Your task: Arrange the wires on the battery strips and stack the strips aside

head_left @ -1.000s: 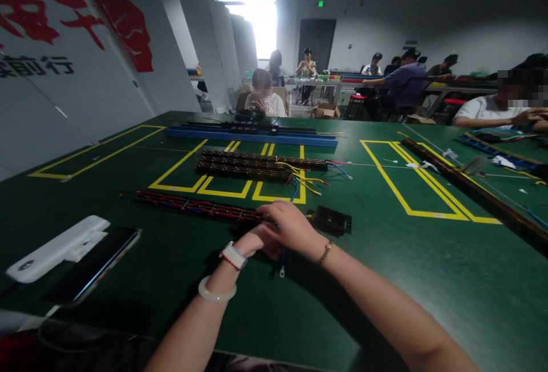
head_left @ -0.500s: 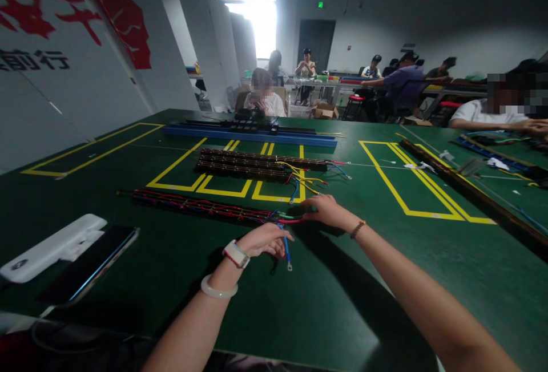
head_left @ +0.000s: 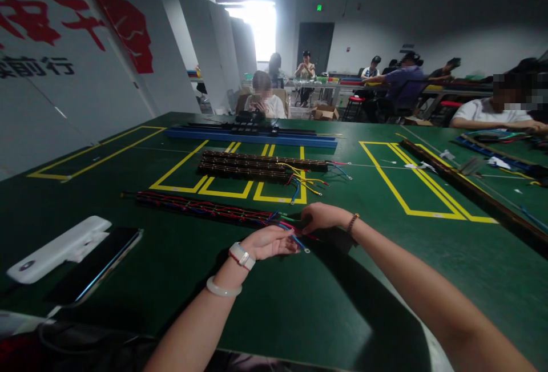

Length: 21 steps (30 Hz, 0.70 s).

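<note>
Holding the blue lead loosely between thumb and fingers, left hand. Right hand curled over the red lead; can't tell if gripped. Wired strip lies flat just ahead. I'd separate leads gently, no tugging.

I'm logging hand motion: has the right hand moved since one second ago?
Yes, rightward: against the near right corner of the yellow tape outline, the right hand has gone from mostly left of it to mostly right of it.
</note>
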{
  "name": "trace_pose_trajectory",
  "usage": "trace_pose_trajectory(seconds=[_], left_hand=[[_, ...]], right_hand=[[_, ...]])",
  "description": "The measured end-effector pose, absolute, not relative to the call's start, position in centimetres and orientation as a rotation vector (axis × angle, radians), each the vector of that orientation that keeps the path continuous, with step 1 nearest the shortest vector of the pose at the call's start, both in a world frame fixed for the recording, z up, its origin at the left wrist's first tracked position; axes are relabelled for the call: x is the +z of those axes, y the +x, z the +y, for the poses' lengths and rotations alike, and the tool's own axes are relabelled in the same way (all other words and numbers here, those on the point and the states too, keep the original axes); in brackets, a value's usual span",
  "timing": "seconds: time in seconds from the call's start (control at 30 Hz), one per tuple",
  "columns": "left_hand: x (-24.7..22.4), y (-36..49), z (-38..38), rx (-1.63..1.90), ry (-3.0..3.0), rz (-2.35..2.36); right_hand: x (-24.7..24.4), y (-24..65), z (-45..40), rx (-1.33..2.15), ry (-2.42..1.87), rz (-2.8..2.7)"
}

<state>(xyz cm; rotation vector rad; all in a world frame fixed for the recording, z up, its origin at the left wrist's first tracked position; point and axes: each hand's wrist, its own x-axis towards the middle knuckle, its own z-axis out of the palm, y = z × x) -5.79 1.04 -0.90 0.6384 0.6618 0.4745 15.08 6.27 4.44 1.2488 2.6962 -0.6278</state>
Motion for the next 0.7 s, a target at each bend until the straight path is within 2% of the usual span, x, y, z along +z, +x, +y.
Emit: trace_pose_trajectory(seconds=[0.3, 0.7], left_hand=[[-2.1, -3.0, -0.9, 0.622, 0.729, 0.763], [-2.2, -1.4, -1.0, 0.87, 0.559, 0.702]], right_hand=[[4.6, 14.9, 5.0, -0.819, 1.338, 2.645], [4.8, 14.2, 2.4, -0.611, 1.454, 2.687]])
